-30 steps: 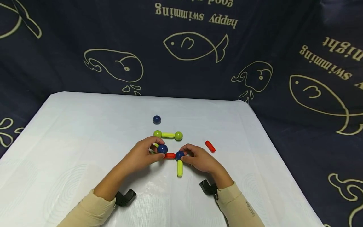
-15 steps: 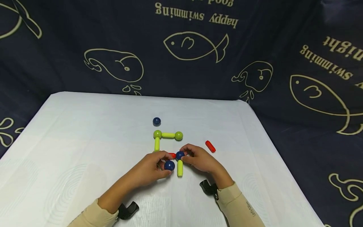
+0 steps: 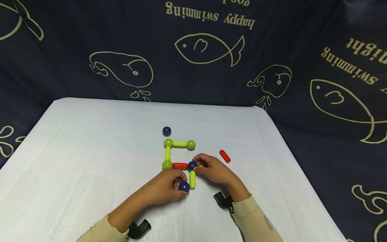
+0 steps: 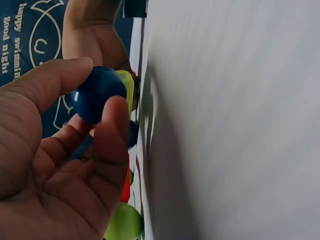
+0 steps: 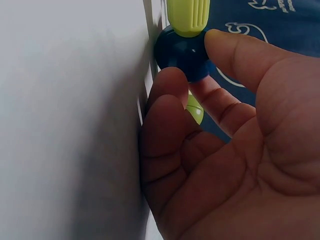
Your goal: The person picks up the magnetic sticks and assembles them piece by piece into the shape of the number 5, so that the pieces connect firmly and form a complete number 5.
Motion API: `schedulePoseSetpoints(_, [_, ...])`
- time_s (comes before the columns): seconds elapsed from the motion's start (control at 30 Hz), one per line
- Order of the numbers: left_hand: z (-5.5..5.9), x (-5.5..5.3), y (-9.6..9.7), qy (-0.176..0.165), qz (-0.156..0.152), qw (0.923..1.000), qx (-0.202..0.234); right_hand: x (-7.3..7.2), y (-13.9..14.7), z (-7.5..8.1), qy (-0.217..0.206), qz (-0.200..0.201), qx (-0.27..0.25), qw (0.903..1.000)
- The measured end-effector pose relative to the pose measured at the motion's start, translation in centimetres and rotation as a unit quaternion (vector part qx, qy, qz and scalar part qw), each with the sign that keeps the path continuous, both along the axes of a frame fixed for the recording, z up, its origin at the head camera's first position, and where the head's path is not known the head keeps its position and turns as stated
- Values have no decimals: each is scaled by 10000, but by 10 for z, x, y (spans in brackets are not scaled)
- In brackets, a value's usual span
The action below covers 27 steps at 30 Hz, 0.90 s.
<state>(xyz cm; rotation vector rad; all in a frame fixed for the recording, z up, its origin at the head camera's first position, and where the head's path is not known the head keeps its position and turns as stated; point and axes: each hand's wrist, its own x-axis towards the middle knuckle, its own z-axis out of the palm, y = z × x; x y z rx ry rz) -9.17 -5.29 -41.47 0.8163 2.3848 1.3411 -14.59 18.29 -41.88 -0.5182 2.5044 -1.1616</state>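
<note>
My left hand [image 3: 167,186] pinches a blue ball [image 3: 184,187] between thumb and fingers, just left of the near end of a yellow-green rod [image 3: 192,179]. In the left wrist view this ball [image 4: 100,94] overlaps the rod's end. My right hand [image 3: 213,168] holds a second blue ball [image 3: 192,166], where that rod and a red rod [image 3: 180,166] meet. From the red rod's left end, a green ball [image 3: 167,164] joins another yellow-green rod [image 3: 168,153]. This leads up to a green ball [image 3: 168,143], a yellow-green rod [image 3: 179,144] and a green ball [image 3: 190,145].
A loose blue ball [image 3: 167,131] lies beyond the joined pieces. To the right, past my right hand, is a loose red rod [image 3: 225,156]. The white-covered table [image 3: 90,134] ends at a dark printed cloth [image 3: 205,84] behind.
My left hand has carried its blue ball toward me and to the right, uncovering the left green ball and red rod. The loose blue ball has rolled slightly nearer. My right hand stays put.
</note>
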Motion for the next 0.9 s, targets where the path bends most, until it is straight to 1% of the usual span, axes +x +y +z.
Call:
schedulePoseSetpoints(0.17, [-2,3,4,-73,-68,9999,-43,0,1,-1,41,37,-47,10000])
schedulePoseSetpoints(0.27, [-5,4,5,-32,-68,9999,-88,0,1,-1,33,17,-40,10000])
schedulePoseSetpoints(0.4, [-8,5,7,20,37,9999,-164,0,0,-1,-9,-20,-2,10000])
schedulePoseSetpoints(0.67, [-9,7,11,85,288,9991,-292,1,-1,1,-29,-68,4,10000])
schedulePoseSetpoints(0.77, [-9,8,13,157,285,9991,-265,1,-1,1,-33,-71,8,10000])
schedulePoseSetpoints(0.9, [-8,9,14,162,261,9992,-259,1,0,1,-34,-75,28,10000])
